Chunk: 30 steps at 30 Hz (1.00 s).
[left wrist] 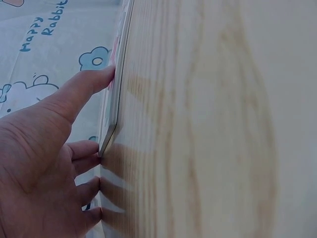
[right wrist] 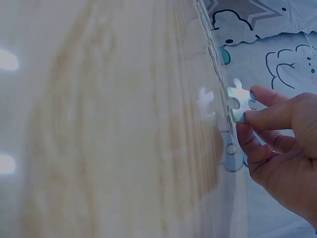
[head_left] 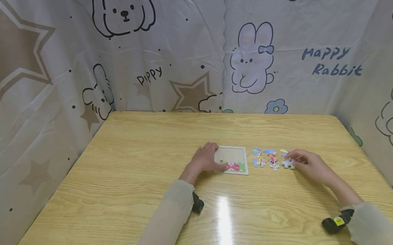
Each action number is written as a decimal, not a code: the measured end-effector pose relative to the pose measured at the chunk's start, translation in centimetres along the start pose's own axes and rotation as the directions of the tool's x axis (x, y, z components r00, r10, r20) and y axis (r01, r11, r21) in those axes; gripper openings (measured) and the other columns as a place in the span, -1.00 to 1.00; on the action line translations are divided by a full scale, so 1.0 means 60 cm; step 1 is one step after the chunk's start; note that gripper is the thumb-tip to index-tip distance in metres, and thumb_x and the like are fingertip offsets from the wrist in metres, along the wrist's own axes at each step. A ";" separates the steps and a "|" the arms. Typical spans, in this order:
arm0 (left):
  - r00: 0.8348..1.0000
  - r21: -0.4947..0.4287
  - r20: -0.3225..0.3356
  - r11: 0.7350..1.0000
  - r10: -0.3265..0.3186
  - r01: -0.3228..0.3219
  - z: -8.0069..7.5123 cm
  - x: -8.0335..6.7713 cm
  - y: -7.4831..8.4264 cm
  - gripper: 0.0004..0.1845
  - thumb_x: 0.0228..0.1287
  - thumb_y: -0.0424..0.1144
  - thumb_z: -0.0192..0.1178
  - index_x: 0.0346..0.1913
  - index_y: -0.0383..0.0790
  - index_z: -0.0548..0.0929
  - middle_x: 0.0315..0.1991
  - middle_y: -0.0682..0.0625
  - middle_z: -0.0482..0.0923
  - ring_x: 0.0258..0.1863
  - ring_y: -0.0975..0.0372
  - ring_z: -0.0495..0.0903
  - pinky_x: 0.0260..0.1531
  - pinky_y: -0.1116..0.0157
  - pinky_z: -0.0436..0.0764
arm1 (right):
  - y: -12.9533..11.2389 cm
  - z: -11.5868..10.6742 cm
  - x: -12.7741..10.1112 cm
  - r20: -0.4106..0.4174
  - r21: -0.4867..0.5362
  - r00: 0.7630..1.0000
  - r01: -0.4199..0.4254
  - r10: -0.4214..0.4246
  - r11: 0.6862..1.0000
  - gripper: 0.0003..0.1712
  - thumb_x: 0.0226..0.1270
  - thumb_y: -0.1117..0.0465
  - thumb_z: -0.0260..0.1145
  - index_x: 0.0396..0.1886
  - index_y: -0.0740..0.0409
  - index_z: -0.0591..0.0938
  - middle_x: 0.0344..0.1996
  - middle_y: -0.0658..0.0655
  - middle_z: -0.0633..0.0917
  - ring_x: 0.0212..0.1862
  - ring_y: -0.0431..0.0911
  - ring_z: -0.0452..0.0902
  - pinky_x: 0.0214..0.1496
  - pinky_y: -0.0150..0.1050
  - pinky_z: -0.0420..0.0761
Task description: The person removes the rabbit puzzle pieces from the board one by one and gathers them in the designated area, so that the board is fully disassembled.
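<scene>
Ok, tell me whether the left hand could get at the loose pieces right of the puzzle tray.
Probably yes. The left hand rests on the puzzle tray, and the loose pieces lie just beyond its far edge with bare table between. Only the right hand, pinching one piece, crowds that side.

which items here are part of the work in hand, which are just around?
In use: puzzle board under left hand; puzzle piece pinched by right hand; loose pieces beside the board.
Just around: table; cartoon curtain.
</scene>
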<state>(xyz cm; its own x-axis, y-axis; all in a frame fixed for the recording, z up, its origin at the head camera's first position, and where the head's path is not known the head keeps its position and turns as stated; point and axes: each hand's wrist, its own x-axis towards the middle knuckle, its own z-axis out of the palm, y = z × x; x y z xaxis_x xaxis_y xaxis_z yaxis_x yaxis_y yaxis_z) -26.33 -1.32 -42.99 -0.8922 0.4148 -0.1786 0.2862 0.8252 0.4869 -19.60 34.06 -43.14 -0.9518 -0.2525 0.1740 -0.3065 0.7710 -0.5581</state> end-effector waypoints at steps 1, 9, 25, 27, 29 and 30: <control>1.000 -0.002 0.001 1.000 -0.001 0.001 0.000 0.000 0.000 -0.08 -0.05 0.18 0.36 0.34 -0.16 0.24 0.34 -0.03 0.24 0.37 0.16 0.17 0.48 0.10 -0.08 | 0.000 -0.001 -0.001 0.002 -0.001 1.000 -0.003 0.003 1.000 -0.70 0.24 0.45 0.21 -0.06 0.14 0.62 -0.09 0.20 0.65 -0.14 -0.49 0.42 -0.19 -0.51 0.54; 1.000 -0.006 0.000 1.000 -0.001 0.001 0.000 -0.001 -0.003 -0.08 -0.05 0.18 0.36 0.33 -0.16 0.25 0.35 -0.02 0.23 0.38 0.16 0.16 0.48 0.11 -0.08 | 0.002 -0.003 0.000 0.025 -0.024 0.999 -0.036 0.037 0.999 -0.71 0.22 0.46 0.22 -0.12 0.09 0.64 -0.08 0.23 0.62 -0.18 -0.41 0.42 -0.24 -0.47 0.53; 1.000 0.002 0.023 1.000 0.001 -0.001 -0.002 0.000 -0.002 -0.05 -0.06 0.19 0.36 0.36 -0.15 0.22 0.39 -0.02 0.20 0.43 0.15 0.07 0.48 0.10 -0.09 | 0.007 0.000 0.004 0.059 -0.078 0.997 -0.042 0.047 0.996 -0.73 0.22 0.45 0.22 -0.13 0.14 0.66 -0.22 0.15 0.62 -0.26 -0.32 0.38 -0.29 -0.43 0.44; 1.000 0.004 0.026 1.000 0.001 -0.001 -0.003 -0.001 -0.001 -0.04 -0.06 0.20 0.35 0.37 -0.15 0.21 0.40 -0.03 0.18 0.44 0.15 0.07 0.48 0.10 -0.10 | 0.009 0.000 0.003 0.055 -0.079 0.998 -0.039 0.043 0.996 -0.74 0.21 0.46 0.22 -0.14 0.16 0.67 -0.26 0.12 0.60 -0.31 -0.35 0.33 -0.33 -0.43 0.41; 0.999 0.006 0.032 1.000 0.006 -0.006 -0.005 -0.001 -0.001 -0.03 -0.06 0.21 0.35 0.37 -0.16 0.21 0.40 -0.04 0.17 0.43 0.15 0.07 0.48 0.10 -0.10 | 0.011 0.000 0.003 0.056 -0.078 0.998 -0.038 0.043 0.996 -0.74 0.22 0.46 0.22 -0.14 0.16 0.67 -0.27 0.10 0.58 -0.33 -0.36 0.30 -0.35 -0.43 0.40; 0.999 0.006 0.036 1.000 0.010 -0.010 -0.006 -0.001 -0.002 -0.03 -0.06 0.22 0.34 0.37 -0.17 0.21 0.40 -0.04 0.18 0.43 0.14 0.08 0.48 0.10 -0.10 | 0.011 0.000 0.003 0.057 -0.075 0.997 -0.039 0.044 0.996 -0.74 0.22 0.46 0.21 -0.14 0.17 0.67 -0.28 0.09 0.57 -0.33 -0.36 0.30 -0.35 -0.43 0.39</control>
<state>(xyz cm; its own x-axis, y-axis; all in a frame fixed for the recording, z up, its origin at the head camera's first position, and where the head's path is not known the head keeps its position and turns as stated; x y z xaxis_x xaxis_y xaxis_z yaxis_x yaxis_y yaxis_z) -26.43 -1.58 -42.71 -0.8762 0.4365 -0.2043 0.2972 0.8231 0.4839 -19.97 34.52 -43.50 -0.9624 -0.2516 0.1027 -0.2685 0.8221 -0.5021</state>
